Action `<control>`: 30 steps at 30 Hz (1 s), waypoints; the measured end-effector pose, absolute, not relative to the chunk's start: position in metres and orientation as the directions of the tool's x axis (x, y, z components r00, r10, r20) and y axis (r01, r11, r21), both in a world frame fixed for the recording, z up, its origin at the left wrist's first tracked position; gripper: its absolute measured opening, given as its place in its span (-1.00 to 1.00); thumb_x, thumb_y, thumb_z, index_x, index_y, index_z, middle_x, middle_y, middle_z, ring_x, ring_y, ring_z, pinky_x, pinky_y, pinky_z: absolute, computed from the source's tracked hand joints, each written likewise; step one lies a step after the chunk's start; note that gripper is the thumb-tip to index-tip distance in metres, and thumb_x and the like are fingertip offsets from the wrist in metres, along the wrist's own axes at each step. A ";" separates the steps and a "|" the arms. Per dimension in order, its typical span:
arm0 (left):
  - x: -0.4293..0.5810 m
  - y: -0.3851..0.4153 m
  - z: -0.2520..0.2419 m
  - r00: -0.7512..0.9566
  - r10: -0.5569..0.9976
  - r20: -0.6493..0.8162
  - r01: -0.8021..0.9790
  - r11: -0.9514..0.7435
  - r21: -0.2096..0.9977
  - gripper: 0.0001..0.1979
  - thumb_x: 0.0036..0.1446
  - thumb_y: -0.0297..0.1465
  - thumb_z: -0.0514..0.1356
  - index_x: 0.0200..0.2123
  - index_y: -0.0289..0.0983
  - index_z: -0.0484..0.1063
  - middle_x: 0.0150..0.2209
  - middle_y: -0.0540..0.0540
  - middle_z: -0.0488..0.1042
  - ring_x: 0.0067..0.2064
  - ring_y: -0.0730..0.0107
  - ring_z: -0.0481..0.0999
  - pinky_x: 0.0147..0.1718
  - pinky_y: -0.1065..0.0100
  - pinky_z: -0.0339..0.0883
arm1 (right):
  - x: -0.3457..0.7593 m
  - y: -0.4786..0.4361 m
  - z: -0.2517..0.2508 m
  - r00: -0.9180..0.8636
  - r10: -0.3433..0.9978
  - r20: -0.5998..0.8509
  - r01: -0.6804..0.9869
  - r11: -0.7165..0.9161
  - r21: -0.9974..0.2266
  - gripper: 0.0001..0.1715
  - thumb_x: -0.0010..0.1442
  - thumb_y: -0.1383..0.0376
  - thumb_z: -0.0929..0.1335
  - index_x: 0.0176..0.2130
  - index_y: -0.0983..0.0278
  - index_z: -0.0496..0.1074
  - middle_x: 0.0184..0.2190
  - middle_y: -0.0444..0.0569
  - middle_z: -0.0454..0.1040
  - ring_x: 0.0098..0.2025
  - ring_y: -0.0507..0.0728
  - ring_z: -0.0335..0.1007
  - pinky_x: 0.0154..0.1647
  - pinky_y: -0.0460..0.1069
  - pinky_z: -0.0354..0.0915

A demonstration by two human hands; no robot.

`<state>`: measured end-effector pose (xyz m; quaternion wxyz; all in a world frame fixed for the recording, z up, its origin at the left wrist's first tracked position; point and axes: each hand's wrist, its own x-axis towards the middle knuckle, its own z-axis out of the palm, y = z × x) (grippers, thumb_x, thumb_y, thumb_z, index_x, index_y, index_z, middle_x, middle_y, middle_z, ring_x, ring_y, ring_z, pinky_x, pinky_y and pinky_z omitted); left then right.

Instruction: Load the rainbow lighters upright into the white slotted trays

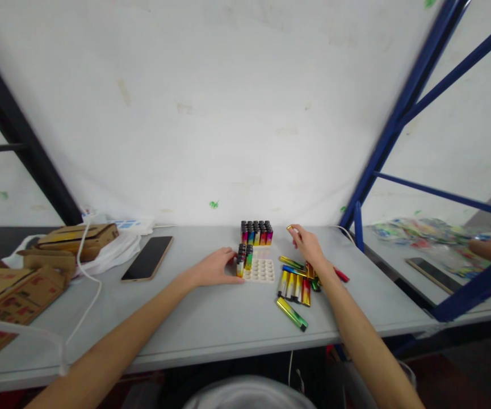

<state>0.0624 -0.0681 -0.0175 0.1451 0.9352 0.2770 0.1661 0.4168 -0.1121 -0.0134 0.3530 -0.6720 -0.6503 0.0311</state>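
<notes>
A white tray with rows of round holes [263, 271] lies mid-table, with several lighters [249, 258] upright in its left rows. Against that left side rests my left hand [217, 267], thumb at the front corner and fingers at the back, holding the tray. My right hand [307, 241] is raised above the table's right part, closed on a lighter [289, 228]; only its shiny gold end shows. Below that hand lies a loose pile of colourful lighters [296, 286], partly hidden by my forearm. One green-yellow lighter [292, 314] lies apart, closer to the front edge.
Behind the tray stands a full block of upright lighters [256, 233]. A phone [148, 258] and opened cardboard boxes [19, 289] with a white cable are on the left. Blue metal posts [392, 133] rise at right; beyond them are another phone [435, 275] and another person's hand [490, 247].
</notes>
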 end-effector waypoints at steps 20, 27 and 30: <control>0.062 -0.067 -0.018 0.788 0.573 0.225 0.458 -0.790 0.408 -0.35 0.00 0.19 0.38 -0.15 -0.27 0.53 -0.16 -0.21 0.54 -0.12 0.02 0.52 -0.09 0.16 0.42 | 0.357 -0.116 -0.018 0.045 0.941 0.334 0.322 0.303 -0.897 -0.29 0.19 -0.34 0.35 -0.41 0.24 0.42 -0.50 -0.09 0.41 -0.43 0.12 0.33 -0.41 -0.01 0.29; 0.061 -0.067 -0.019 0.786 0.576 0.224 0.468 -0.792 0.392 -0.33 0.00 0.23 0.36 -0.16 -0.26 0.52 -0.15 -0.21 0.54 -0.11 0.00 0.53 -0.08 0.15 0.42 | 0.344 -0.121 -0.016 -0.013 0.986 0.169 0.037 0.169 -0.985 -0.27 0.10 -0.37 0.43 -0.23 0.19 0.36 -0.60 -0.34 0.04 -0.63 -0.04 -0.12 -0.63 -0.10 -0.04; 0.061 -0.067 -0.019 0.787 0.573 0.227 0.466 -0.795 0.389 -0.32 0.00 0.24 0.35 -0.16 -0.26 0.52 -0.16 -0.20 0.54 -0.12 0.01 0.54 -0.09 0.16 0.42 | 0.343 -0.121 -0.015 0.011 0.999 0.038 0.024 0.038 -0.999 -0.21 0.13 -0.47 0.31 -0.40 0.17 0.23 -0.61 -0.34 -0.11 -0.62 -0.05 -0.27 -0.63 -0.10 -0.20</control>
